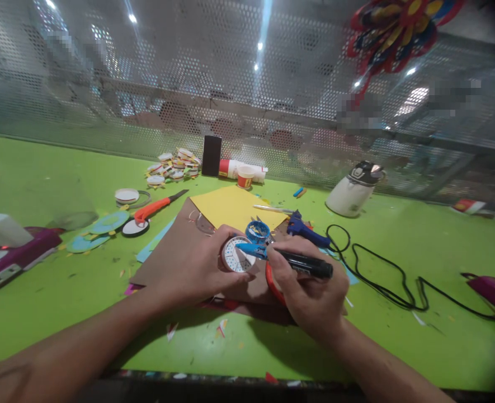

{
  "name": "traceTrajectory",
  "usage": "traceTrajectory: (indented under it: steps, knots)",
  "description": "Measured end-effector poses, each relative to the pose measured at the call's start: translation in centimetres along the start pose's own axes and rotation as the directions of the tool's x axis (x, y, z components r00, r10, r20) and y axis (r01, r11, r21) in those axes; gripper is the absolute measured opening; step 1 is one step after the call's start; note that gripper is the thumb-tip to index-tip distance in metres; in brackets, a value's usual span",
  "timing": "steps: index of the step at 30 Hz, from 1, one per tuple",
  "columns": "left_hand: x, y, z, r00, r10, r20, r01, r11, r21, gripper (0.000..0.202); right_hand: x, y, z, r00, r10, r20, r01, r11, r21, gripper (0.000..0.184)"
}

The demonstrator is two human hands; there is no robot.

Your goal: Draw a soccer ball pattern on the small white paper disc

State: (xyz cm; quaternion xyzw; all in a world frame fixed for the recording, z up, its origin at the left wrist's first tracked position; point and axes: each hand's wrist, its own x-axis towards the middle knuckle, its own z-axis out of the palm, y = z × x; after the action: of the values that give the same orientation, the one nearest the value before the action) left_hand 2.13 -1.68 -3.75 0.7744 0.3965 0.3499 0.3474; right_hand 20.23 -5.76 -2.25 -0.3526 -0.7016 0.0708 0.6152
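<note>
My left hand [207, 266] is closed around a small round paper cup piece [232, 257], thumb and fingers at its rim. Its white face is turned toward me and carries dark dividing lines and blue dots. My right hand [310, 285] grips a marker [301, 263] with a black barrel and a blue front part. The blue end reaches over the white face; I cannot tell whether its tip touches. Just behind the hands is a blue ring-shaped container [258, 230] with small scraps in it. Part of a red ring [273, 284] shows beside my right hand.
Brown board [167, 257] and yellow paper [226, 204] lie beneath. A blue glue gun [303, 228] trails a black cord [381, 268] to the right. An orange-handled knife [152, 210], small discs [175, 166], a phone [211, 155], a kettle [350, 193] and a purple power strip [18, 257] surround them.
</note>
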Motion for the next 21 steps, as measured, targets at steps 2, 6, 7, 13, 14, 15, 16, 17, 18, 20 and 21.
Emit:
traceTrajectory:
  steps: [2, 6, 7, 13, 14, 15, 16, 17, 18, 20, 21]
  knots:
    - [-0.03, -0.20, 0.03, 1.000, -0.010, 0.001, 0.010, 1.000, 0.017, 0.046, 0.08, -0.03, 0.00, 1.000, 0.000, 0.005, 0.000, 1.000, -0.019, 0.011]
    - [-0.07, -0.36, 0.06, 1.000, -0.023, 0.016, 0.023, 1.000, -0.009, 0.048, 0.20, -0.05, 0.02, 1.000, -0.004, 0.005, 0.004, 0.999, -0.038, 0.009]
    - [-0.08, -0.34, 0.06, 1.000, -0.019, 0.018, 0.019, 1.000, -0.012, 0.047, 0.21, -0.05, 0.02, 1.000, -0.005, 0.002, 0.005, 0.999, -0.036, 0.009]
    - [-0.11, -0.32, 0.09, 1.000, -0.007, 0.001, 0.007, 1.000, 0.005, 0.045, 0.35, -0.25, -0.15, 0.999, 0.004, 0.043, 0.000, 0.995, -0.101, 0.006]
    - [-0.10, -0.35, 0.11, 1.000, -0.010, 0.000, 0.010, 1.000, 0.004, 0.044, 0.40, -0.31, -0.19, 0.998, 0.008, 0.057, -0.001, 0.994, -0.112, 0.005]
    - [-0.09, -0.37, 0.13, 1.000, -0.017, 0.001, 0.017, 1.000, 0.003, 0.044, 0.46, -0.38, -0.23, 0.997, 0.010, 0.072, -0.001, 0.993, -0.118, 0.004]
    - [-0.08, -0.39, 0.16, 1.000, -0.023, -0.001, 0.023, 1.000, -0.002, 0.043, 0.52, -0.46, -0.25, 0.996, 0.013, 0.085, -0.003, 0.992, -0.123, 0.003]
    - [-0.07, -0.40, 0.18, 1.000, -0.029, -0.003, 0.029, 1.000, -0.005, 0.043, 0.57, -0.53, -0.27, 0.995, 0.016, 0.097, -0.003, 0.992, -0.126, 0.002]
    - [-0.06, -0.40, 0.20, 0.999, -0.033, -0.004, 0.033, 0.999, -0.006, 0.043, 0.61, -0.61, -0.28, 0.994, 0.018, 0.109, -0.003, 0.991, -0.132, 0.001]
    - [-0.06, -0.38, 0.21, 0.999, -0.032, -0.010, 0.032, 0.999, -0.001, 0.041, 0.65, -0.74, -0.28, 0.991, 0.015, 0.132, 0.005, 0.990, -0.144, 0.002]
    - [-0.06, -0.35, 0.20, 0.999, -0.031, -0.013, 0.031, 0.999, 0.011, 0.040, 0.63, -0.79, -0.26, 0.990, 0.013, 0.142, 0.008, 0.989, -0.146, 0.003]
